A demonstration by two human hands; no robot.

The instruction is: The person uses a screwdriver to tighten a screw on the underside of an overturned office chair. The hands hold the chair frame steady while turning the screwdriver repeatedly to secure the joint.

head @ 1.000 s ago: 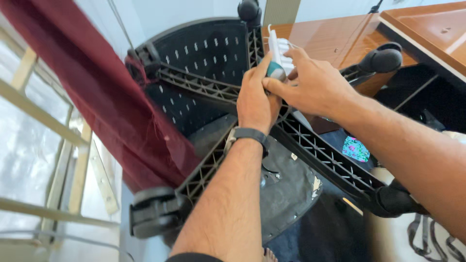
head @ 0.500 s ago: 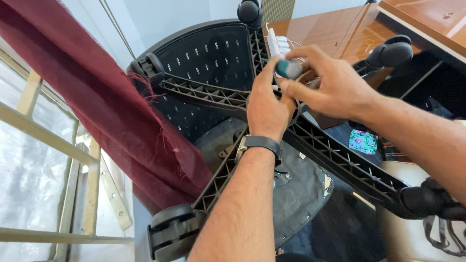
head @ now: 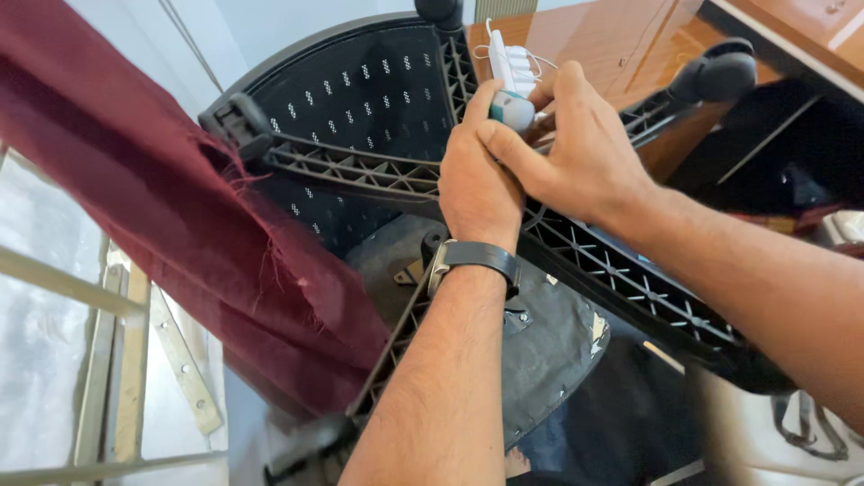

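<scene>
black ribbed plastic fills the middle of the view: an upturned office chair's star base (head: 621, 279), its spokes running out to castor wheels (head: 720, 72). both hands meet at the hub of that base. the left hand (head: 477, 184), a dark watch (head: 472, 259) on its wrist, is curled shut just below a small teal-and-white tool (head: 511, 108), seemingly bracing it. the right hand (head: 585, 148) closes over the tool from the right, fingertips pinching it. its tip is hidden, so what it bears on is unclear. a maroon curtain (head: 180, 225) hangs left of the base.
</scene>
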